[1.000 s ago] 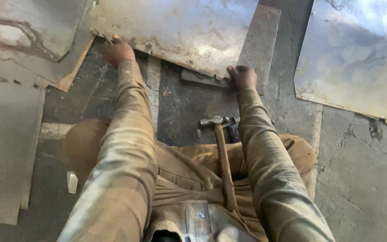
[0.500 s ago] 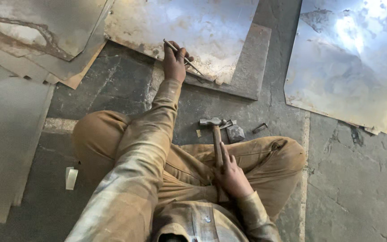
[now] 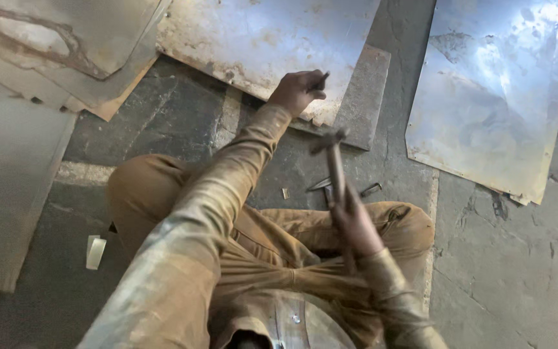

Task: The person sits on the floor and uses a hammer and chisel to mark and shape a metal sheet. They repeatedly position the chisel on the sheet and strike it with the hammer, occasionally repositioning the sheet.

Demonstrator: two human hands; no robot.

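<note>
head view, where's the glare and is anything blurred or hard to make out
Head view: strong glare washes out the right metal sheet; softer sheen on the middle sheet. The hammer in the right hand is smeared by blur, its head soft. The left hand is dark, and the thin tool it grips is hard to make out. The lower left floor lies in shadow.

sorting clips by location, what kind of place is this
Probably a small sheet-metal workshop, worked at floor level. Large worn metal sheets lie on a cracked stone floor; the seated person's right hand grips a hammer, and the left hand holds a slim tool at a sheet's edge.
</note>
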